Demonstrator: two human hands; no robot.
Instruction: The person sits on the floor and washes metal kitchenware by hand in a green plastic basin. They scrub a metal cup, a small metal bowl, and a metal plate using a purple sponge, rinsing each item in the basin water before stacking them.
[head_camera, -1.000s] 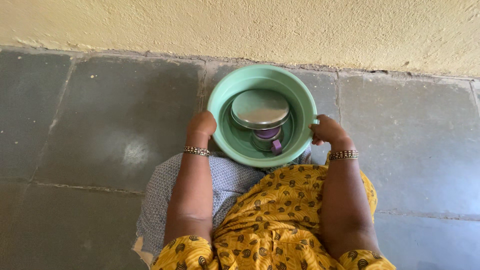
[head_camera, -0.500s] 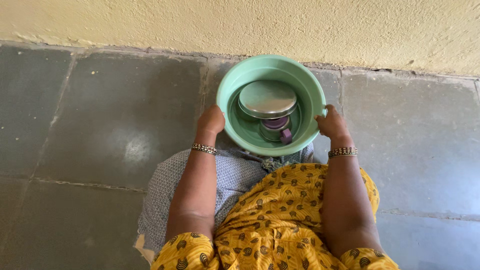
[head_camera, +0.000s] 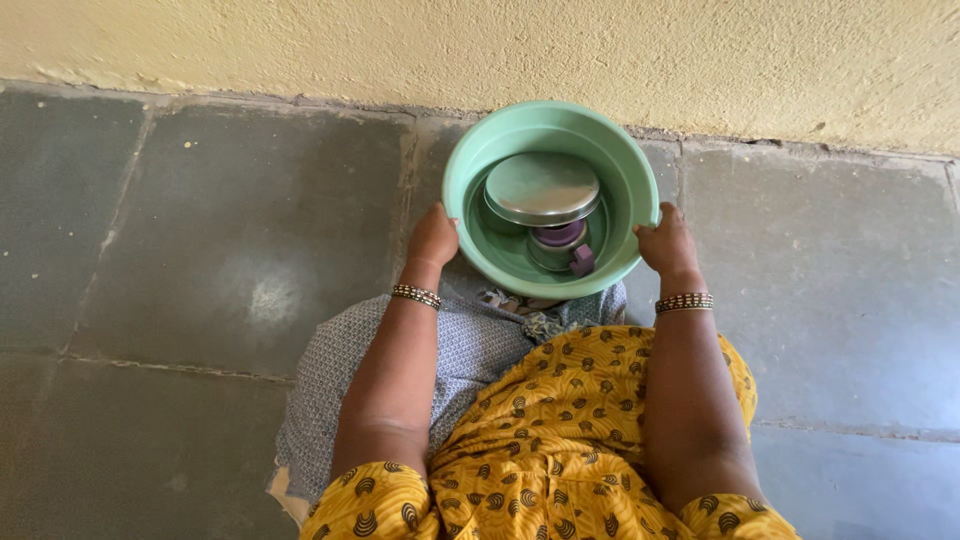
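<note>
- Left hand (head_camera: 433, 237): grip clamped on the left rim of the green plastic basin (head_camera: 470, 165), fingers curled over the edge, thumb side toward the body. A beaded bangle (head_camera: 416, 295) sits on that wrist.
- Green plastic basin: held between both hands in front of the body, above the grey stone floor (head_camera: 200, 230) and close to the foot of the yellow plastered wall (head_camera: 500, 45). Whether its base touches the floor I cannot tell; the near wall hides it.
- Basin contents: a round steel lid or plate (head_camera: 541, 187) lies tilted across the top of other vessels. Below it shows a small steel vessel (head_camera: 560, 245) with purple inside, and a small purple piece (head_camera: 582, 260) beside it toward the near wall. What else lies under the lid is hidden. No water visible.
- Right hand (head_camera: 667, 243): grip clamped on the right rim of the basin, matching the left. A second beaded bangle (head_camera: 684, 301) sits on that wrist.
- Progress, as judged: the vessels are already gathered into the basin and both hands have it secured. Nothing is out on the floor. The basin appears to be in carry or at set-down, with the contents untouched.
</note>
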